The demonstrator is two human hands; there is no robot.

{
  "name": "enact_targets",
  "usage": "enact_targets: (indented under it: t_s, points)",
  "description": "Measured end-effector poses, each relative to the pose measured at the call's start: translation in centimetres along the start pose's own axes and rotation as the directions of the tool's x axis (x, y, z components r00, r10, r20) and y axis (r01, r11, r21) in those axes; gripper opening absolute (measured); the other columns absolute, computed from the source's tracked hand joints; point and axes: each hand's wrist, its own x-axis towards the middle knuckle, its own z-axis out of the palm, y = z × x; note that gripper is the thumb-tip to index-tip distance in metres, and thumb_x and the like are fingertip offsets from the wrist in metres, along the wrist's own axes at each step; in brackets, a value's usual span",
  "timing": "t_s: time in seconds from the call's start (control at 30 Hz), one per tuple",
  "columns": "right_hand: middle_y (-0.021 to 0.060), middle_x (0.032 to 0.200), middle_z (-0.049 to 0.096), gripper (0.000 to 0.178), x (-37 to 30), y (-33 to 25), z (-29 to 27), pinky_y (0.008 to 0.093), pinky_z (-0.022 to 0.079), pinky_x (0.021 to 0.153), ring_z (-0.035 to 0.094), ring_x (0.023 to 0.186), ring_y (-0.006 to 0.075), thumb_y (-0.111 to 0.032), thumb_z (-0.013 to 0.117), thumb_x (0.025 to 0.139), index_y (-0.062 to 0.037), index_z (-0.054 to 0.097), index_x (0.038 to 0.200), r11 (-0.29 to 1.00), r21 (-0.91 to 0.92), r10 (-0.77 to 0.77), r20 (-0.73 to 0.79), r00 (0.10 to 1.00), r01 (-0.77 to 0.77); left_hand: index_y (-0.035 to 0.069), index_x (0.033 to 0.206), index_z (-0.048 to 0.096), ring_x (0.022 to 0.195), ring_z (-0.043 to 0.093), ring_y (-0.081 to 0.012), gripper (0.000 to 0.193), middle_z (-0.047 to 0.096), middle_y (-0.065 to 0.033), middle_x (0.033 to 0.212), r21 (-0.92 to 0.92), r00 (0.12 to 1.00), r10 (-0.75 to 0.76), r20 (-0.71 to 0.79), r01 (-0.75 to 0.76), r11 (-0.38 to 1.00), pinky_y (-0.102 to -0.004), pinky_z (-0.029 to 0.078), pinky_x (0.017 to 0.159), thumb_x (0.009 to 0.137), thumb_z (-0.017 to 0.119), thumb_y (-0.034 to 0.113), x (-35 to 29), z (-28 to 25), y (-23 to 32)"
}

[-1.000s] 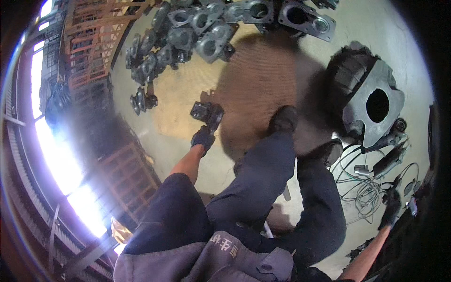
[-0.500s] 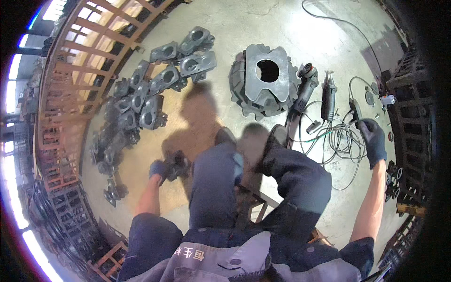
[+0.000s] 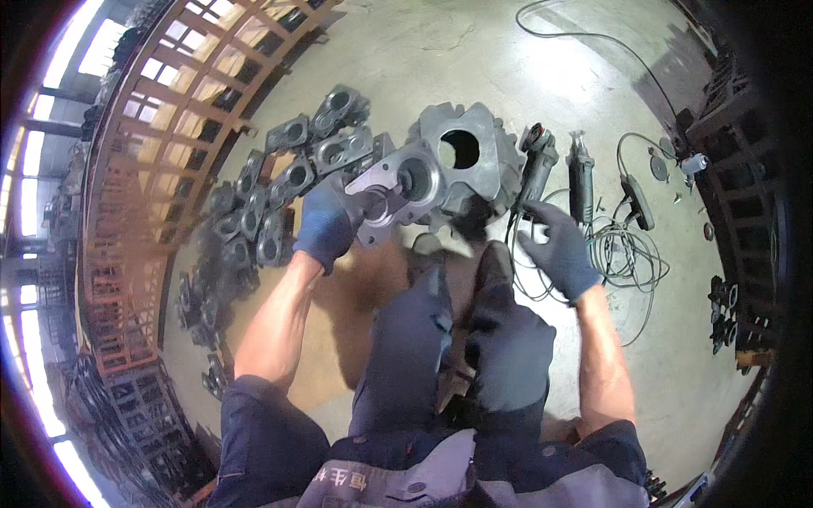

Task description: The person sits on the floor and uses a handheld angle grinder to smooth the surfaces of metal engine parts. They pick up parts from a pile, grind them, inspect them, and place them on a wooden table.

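A grey casting [image 3: 398,200] is sitting pinched in my left hand [image 3: 326,222], overlapping the left edge of a large block [image 3: 481,173] (touching or not, I can't tell); my right hand [image 3: 555,245] is hovering, fingers parted, beside cables [image 3: 627,258].

On the pale floor [image 3: 669,364] — metal castings [image 3: 252,212], a holed block [image 3: 487,152], two power tools [image 3: 581,182], coiled cable [image 3: 625,256].
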Motion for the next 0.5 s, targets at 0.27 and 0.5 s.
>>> enact_targets:
  t_s: [0.27, 0.5]
  points:
    - [0.0114, 0.128, 0.065, 0.058, 8.7, -1.0, 5.3, 0.0460, 0.053, 0.093, 0.061, 0.114, 0.0331, -0.026, 0.083, 0.065, -0.0088, 0.068, 0.118, 0.869, -0.351, -0.386, -0.039, 0.922, 0.349, -0.006, 0.089, 0.075, 0.069, 0.067, -0.0154, 0.031, 0.073, -0.0131, 0.076, -0.433, 0.965, -0.095, 0.244, 0.196, 0.880, -0.0329, 0.053, 0.064, 0.072, 0.079, 0.019, 6.3, 2.8, 7.1]
    - [0.0067, 0.100, 0.072, 0.039, 10.4, 4.4, 6.8, 0.0455, 0.052, 0.090, 0.064, 0.104, 0.0311, -0.026, 0.082, 0.062, -0.0095, 0.075, 0.097, 0.880, -0.302, -0.356, 0.092, 0.930, 0.367, -0.005, 0.093, 0.075, 0.074, 0.068, -0.0138, 0.026, 0.074, -0.0116, 0.082, -0.499, 0.948, 0.051, 0.316, 0.121, 0.858, -0.0300, 0.053, 0.067, 0.080, 0.076, 0.017, 9.8, 8.1, 4.9]
